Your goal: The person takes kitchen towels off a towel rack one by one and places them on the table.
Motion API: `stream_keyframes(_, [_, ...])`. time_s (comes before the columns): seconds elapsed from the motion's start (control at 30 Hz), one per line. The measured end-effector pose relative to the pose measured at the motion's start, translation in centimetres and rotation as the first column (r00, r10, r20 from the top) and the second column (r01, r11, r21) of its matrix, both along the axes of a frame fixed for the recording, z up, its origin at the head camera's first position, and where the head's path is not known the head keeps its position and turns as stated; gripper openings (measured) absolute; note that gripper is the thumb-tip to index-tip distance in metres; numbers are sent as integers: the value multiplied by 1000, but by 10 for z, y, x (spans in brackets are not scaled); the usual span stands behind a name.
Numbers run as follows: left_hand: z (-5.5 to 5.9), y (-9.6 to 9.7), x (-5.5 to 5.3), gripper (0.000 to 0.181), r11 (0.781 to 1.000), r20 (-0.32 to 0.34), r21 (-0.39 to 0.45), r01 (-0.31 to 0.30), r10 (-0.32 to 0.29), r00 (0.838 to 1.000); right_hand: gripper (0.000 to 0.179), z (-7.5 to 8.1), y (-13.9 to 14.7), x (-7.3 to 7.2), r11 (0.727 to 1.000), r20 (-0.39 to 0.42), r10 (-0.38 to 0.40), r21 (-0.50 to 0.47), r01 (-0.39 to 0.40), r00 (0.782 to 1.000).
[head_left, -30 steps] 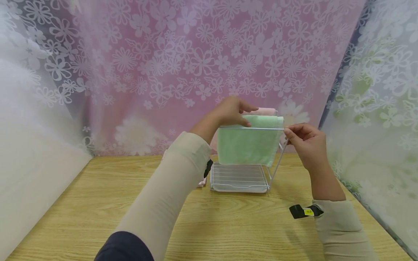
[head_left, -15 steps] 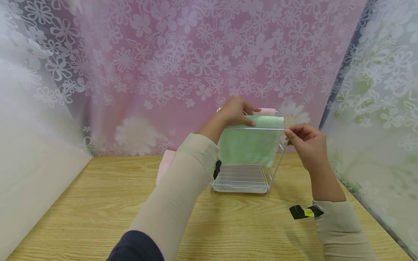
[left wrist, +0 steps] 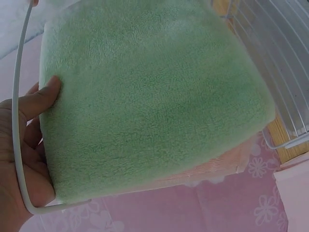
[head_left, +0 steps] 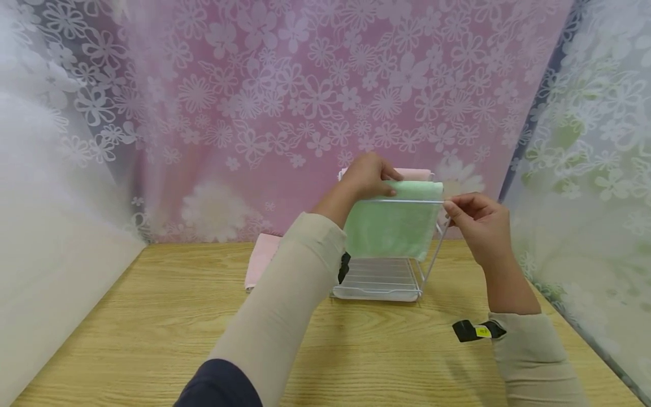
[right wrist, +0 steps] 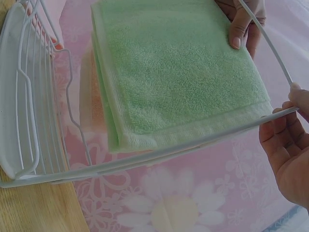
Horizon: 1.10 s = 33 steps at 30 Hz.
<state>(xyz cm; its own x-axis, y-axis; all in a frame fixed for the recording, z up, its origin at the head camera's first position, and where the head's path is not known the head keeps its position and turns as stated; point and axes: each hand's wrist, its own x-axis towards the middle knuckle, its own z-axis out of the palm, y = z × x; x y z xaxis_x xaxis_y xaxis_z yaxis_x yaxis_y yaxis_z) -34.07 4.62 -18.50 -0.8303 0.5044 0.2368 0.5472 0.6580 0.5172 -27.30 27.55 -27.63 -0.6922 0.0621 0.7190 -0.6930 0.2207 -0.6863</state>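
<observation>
Left hand [head_left: 367, 176]: thumb on near face of green towel [head_left: 391, 229], fingers behind its edge, pinching it near top. Towel folded, hanging upright behind front top bar of white wire rack [head_left: 377, 294], top edge above bar, lower edge over rack base; whether draped on another bar, cannot tell. Right hand [head_left: 479, 221]: thumb and fingers closed on rack's top right corner. Pink towel [head_left: 416, 174] on rack behind green. Pink cloth [head_left: 261, 261] on table [head_left: 152, 339], left of rack.
</observation>
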Motion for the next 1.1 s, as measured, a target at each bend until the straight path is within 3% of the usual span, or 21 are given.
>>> stream_keyframes(0.2, [-2, 2, -1, 33, 1000, -8, 10, -7, 7, 1000, 14, 2, 2, 2, 998, 4, 35, -45, -34, 999])
stream_keyframes(0.37, [-1, 1, -1, 30, 1000, -25, -4, -3, 3, 1000, 14, 1, 1, 1, 999, 10, 19, -37, -19, 1000])
stream_keyframes(0.53, [-2, -1, -1, 29, 999, -38, -4, -37, 37, 999, 15, 0, 0, -1, 999, 2, 24, -32, -24, 1000])
stream_keyframes(0.83, [-1, -2, 1, 23, 995, -63, 83, -49, 55, 996, 14, 0, 0, 0, 999, 19, 29, -40, -28, 999])
stream_keyframes(1.1, [2, -6, 3, 19, 989, -101, 150, -19, 35, 994, 14, 0, 0, 0, 999, 23, 33, -39, -32, 999])
